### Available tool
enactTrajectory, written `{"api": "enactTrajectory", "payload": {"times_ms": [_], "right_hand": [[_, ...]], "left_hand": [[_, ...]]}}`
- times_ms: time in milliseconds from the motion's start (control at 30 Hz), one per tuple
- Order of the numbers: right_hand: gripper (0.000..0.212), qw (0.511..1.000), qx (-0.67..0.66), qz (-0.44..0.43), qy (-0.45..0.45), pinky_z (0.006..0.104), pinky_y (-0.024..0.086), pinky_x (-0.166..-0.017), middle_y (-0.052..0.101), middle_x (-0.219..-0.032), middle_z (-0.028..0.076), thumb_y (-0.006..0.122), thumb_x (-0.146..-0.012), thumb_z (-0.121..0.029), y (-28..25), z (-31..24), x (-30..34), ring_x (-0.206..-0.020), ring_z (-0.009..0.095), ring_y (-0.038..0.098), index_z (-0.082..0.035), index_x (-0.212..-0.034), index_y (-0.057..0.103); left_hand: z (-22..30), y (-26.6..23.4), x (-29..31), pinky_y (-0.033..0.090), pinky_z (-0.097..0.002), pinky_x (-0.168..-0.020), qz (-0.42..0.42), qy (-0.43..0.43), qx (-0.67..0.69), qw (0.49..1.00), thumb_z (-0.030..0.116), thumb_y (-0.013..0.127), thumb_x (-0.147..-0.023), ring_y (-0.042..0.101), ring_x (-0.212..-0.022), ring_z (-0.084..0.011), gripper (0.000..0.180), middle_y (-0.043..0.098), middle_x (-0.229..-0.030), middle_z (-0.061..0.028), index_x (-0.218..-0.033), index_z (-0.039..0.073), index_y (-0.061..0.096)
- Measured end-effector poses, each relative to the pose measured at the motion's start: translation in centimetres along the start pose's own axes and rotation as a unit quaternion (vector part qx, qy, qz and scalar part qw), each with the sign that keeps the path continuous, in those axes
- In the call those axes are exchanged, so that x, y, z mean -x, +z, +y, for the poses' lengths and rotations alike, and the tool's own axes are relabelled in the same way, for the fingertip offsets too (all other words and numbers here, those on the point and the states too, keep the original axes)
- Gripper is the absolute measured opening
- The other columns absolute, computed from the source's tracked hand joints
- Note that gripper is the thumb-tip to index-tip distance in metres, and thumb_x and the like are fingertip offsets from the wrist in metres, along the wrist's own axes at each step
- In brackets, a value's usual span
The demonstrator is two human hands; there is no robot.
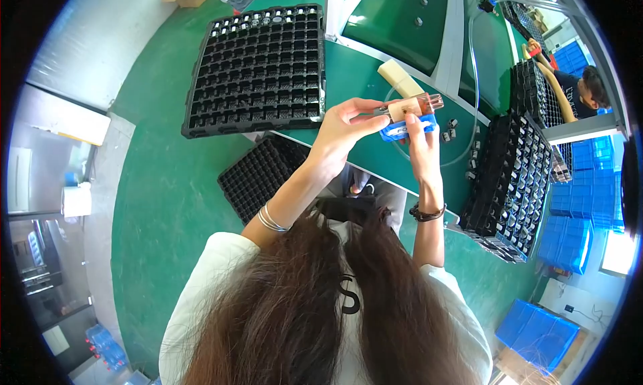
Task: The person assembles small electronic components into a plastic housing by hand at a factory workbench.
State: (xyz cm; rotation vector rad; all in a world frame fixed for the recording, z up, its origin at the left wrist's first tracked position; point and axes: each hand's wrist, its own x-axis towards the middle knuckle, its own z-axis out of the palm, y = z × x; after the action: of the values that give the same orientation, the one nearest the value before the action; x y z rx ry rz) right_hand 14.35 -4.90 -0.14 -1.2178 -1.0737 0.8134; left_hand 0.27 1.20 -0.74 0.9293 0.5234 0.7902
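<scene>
In front of me, above the green worktable, both hands are closed around a small assembly. My left hand pinches the metal tip at the left end of a beige and clear-pink cylindrical part. My right hand grips the same part from below, thumb pressed on its beige middle. Against that hand's fingers lies a blue piece with white lettering; its kind is unclear. Just behind the hands a cream-coloured block rests on the table. Small metal parts lie to the right of my right hand.
A black compartment tray with several parts in its far row overhangs the table's left side. Another black tray sits lower. Stacked filled trays stand at right. A clear hose crosses the table. A co-worker is at far right.
</scene>
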Motion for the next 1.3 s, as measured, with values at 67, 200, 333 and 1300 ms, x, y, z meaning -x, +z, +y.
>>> {"api": "enactTrajectory", "payload": {"times_ms": [67,200,333,1300], "right_hand": [[0.027,0.998,-0.05,0.021,0.01,0.0171,0.032,-0.049,0.058,-0.072,-0.003,0.05,-0.087,-0.023,0.1,0.5,-0.2,-0.058,0.001,0.044,-0.003,-0.1,0.06],[0.024,0.997,0.039,0.057,-0.038,0.0241,0.044,-0.068,0.061,-0.083,0.001,0.053,-0.086,-0.017,-2.7,4.2,-3.7,-0.073,0.008,0.054,0.003,-0.099,0.059],[0.03,0.951,0.281,0.123,-0.038,0.0306,0.045,-0.065,0.06,-0.08,0.015,0.063,-0.079,-0.025,-7.7,9.9,-9.2,-0.071,0.023,0.059,0.004,-0.085,0.056],[0.04,0.954,0.293,0.071,-0.002,0.0263,0.047,-0.064,0.06,-0.077,0.006,0.072,-0.068,-0.022,-7.0,12.7,-14.7,-0.069,0.012,0.056,-0.001,-0.098,0.055]], "left_hand": [[-0.5,-0.3,-0.6,0.042,-0.025,-0.084,-0.001,-0.01,0.004,1.0,0.011,0.067,-0.077,0.055,-0.096,-0.0132,0.038,0.058,-0.104,-0.0112,-0.11,-0.002,0.053],[-0.7,-1.5,-0.9,0.038,-0.026,-0.09,0.031,-0.014,0.012,0.999,0.021,0.063,-0.081,0.049,-0.106,-0.0137,0.054,0.051,-0.116,-0.0104,-0.126,0.004,0.038],[-1.6,-2.7,-0.6,0.039,-0.0268,-0.09,0.053,-0.036,0.013,0.998,0.021,0.048,-0.09,0.05,-0.107,-0.0172,0.038,0.05,-0.119,-0.0102,-0.123,0.003,0.041],[1.5,-13.8,-5.0,0.045,-0.0211,-0.074,0.196,0.016,-0.057,0.979,0.016,0.055,-0.086,0.057,-0.084,-0.0088,0.024,0.06,-0.096,-0.0036,-0.107,0.005,0.054]]}}
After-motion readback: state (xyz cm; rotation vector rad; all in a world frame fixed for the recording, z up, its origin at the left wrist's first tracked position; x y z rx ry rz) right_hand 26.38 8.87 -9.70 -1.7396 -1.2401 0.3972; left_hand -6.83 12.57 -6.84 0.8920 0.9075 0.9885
